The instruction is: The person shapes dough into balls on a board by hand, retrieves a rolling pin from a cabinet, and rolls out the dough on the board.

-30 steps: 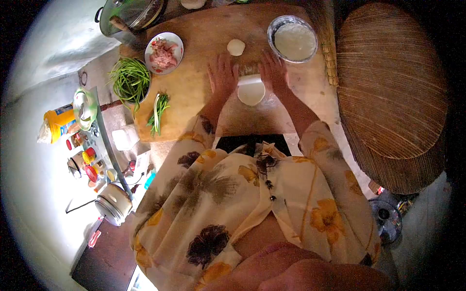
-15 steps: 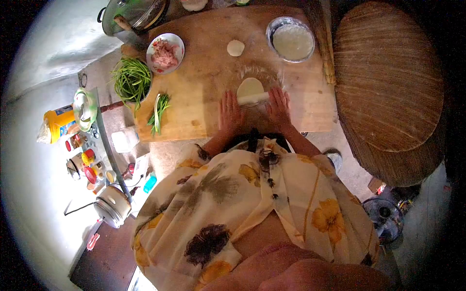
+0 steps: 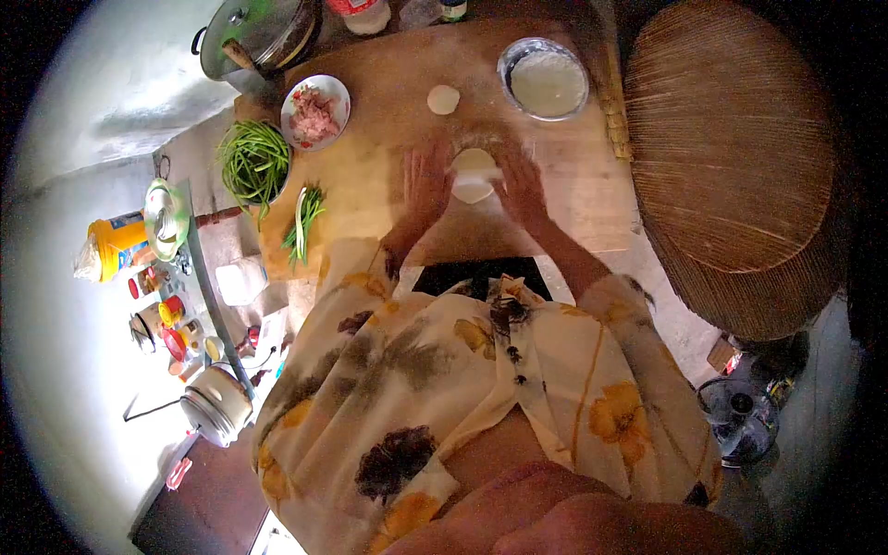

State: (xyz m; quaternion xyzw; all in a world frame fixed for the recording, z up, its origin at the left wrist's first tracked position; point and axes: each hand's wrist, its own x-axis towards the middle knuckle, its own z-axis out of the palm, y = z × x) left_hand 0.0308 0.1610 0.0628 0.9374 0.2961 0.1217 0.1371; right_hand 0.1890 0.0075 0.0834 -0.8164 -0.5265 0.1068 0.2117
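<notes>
A short white rolling pin (image 3: 475,175) lies across a round of flattened dough (image 3: 474,159) on the wooden board (image 3: 361,208). My left hand (image 3: 428,185) rests on the pin's left end, fingers stretched forward. On its right end lies my right hand (image 3: 520,187), also with fingers extended and somewhat blurred. Dough shows above and below the pin, between my hands. Farther up the board sits a smaller dough disc (image 3: 443,99). A metal bowl of white flour (image 3: 549,83) stands beyond my right hand.
At the board's left are a plate of minced meat (image 3: 314,113), a bowl of green beans (image 3: 254,162) and some scallions (image 3: 303,224). A lidded pan (image 3: 259,37) stands at the upper left. Round woven lids (image 3: 735,139) are at the right.
Both hands have moved forward with the rolling pin, from the dough's near edge onto its middle. The view has shifted slightly.
</notes>
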